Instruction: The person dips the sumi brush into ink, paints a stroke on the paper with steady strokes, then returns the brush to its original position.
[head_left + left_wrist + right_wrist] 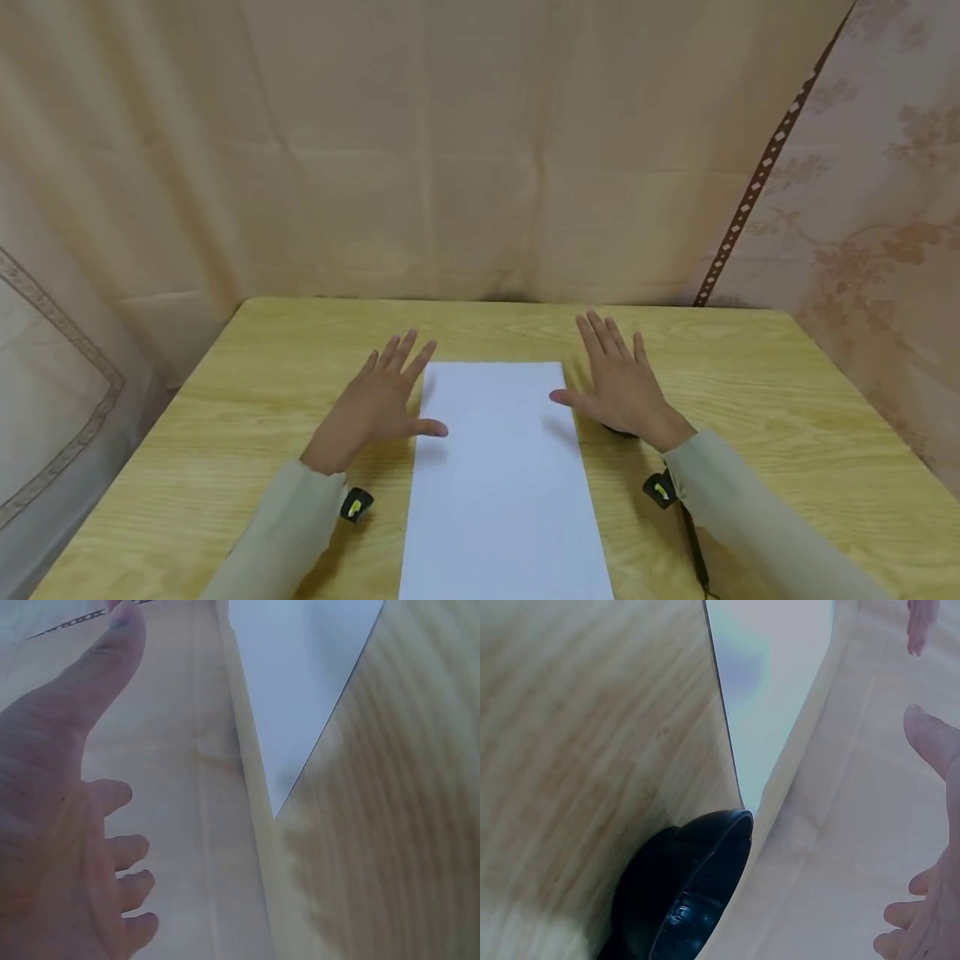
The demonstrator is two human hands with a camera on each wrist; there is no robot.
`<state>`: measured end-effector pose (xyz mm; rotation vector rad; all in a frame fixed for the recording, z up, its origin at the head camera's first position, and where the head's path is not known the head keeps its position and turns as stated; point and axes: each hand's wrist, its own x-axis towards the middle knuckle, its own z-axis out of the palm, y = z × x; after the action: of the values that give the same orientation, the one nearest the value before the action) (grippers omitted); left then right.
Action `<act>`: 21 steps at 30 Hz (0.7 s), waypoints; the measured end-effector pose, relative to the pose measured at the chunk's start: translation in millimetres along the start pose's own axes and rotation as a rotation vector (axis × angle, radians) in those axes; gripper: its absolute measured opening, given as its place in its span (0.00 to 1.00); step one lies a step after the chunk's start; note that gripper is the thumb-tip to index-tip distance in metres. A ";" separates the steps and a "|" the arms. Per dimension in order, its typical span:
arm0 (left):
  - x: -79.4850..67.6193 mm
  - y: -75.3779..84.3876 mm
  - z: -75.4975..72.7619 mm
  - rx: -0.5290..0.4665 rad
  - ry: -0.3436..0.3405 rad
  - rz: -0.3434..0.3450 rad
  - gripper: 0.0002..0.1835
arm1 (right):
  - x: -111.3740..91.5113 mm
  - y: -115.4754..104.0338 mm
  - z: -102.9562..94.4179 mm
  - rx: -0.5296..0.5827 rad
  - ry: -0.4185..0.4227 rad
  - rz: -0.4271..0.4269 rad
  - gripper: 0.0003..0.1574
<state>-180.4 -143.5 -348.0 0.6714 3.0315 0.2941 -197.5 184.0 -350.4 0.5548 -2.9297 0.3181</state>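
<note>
A long white sheet (498, 483) lies on the wooden table, running toward the near edge. My left hand (375, 408) hovers at its left edge with fingers spread and thumb pointing over the sheet. Across from it, my right hand (618, 387) is held above the right edge, its fingers also spread. Neither hand holds anything. Beneath the right hand and wrist lies a black ladle (679, 889), its hollow bowl showing in the right wrist view. In the head view the hand and sleeve hide much of it; a dark handle (693, 546) shows beside the sleeve.
The pale wooden table (757, 392) ends at a beige curtain (480, 167) behind it. Patterned cloth (885, 250) hangs on the right, and white cloth (52, 392) on the left. A small black camera (357, 505) is worn at the left wrist, another (660, 490) at the right.
</note>
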 end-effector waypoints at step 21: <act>-42.4 -4.5 22.1 -0.240 -0.297 0.048 0.69 | -63.4 11.1 -9.1 0.095 0.101 -0.022 0.59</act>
<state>-142.4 -161.4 -371.3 0.6989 2.6480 0.5005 -142.3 218.1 -354.9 0.5653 -2.8208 0.4704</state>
